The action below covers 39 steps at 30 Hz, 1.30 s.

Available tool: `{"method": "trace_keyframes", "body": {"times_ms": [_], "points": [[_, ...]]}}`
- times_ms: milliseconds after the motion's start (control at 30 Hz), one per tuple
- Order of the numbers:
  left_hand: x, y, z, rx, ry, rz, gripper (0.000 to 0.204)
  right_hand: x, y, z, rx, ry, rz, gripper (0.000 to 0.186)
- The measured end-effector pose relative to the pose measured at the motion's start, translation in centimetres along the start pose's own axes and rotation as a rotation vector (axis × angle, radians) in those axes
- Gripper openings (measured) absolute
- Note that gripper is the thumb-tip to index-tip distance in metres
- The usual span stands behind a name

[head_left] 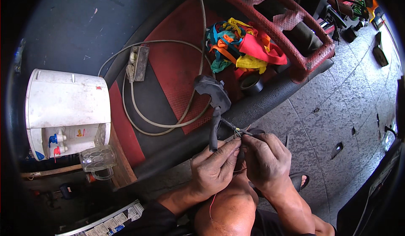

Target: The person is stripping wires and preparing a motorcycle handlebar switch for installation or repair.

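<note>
My left hand (215,164) and my right hand (270,156) meet over my knee, fingertips pinched together around thin wires (238,130). The wires come from a dark cable that leads up to a black plastic housing (213,93), which lies at the seat's padded edge. A black rubber sleeve (214,130) hangs from the housing, just above my left fingers. Between the fingertips the exact wire ends are hidden. Below my left hand dangles a thin red wire (212,204).
A red and black seat (168,80) bears a looped grey cord with a power strip (138,63), a heap of coloured cloth strips (240,46) and a red metal frame (312,61). At left stand a white water dispenser (67,97) and a glass mug (98,159).
</note>
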<state>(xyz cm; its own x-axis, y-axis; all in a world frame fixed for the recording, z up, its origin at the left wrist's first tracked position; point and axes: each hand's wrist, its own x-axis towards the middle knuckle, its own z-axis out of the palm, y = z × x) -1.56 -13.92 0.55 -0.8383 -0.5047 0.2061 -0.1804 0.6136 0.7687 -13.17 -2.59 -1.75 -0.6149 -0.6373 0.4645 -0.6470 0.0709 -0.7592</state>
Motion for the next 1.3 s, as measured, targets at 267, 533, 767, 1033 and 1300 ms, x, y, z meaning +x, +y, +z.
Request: {"method": "trace_keyframes", "body": {"times_ms": [267, 533, 767, 1033, 1300], "points": [[-0.9, -1.9, 1.2, 0.03, 0.082, 0.135, 0.031, 2.6, -0.5, -2.4, 0.177, -0.288, 0.262, 0.007], [-0.6, -2.2, 1.3, 0.054, 0.117, 0.228, 0.029, 2.7, 0.4, -2.8, 1.071, -0.483, 1.247, 0.021], [-0.6, -1.8, 1.1, -0.015, 0.105, 0.141, 0.027, 0.9, 2.0, -1.7, 0.04, -0.136, -0.078, 0.031], [-0.5, -1.6, 0.7, 0.001, 0.036, 0.156, 0.031, 1.4, 1.4, -2.1, -0.072, -0.181, -0.241, 0.028], [-0.9, -2.0, 0.9, 0.007, 0.068, 0.155, 0.03, 0.0, -0.5, -0.4, 1.755, -0.108, 1.424, 0.009]]}}
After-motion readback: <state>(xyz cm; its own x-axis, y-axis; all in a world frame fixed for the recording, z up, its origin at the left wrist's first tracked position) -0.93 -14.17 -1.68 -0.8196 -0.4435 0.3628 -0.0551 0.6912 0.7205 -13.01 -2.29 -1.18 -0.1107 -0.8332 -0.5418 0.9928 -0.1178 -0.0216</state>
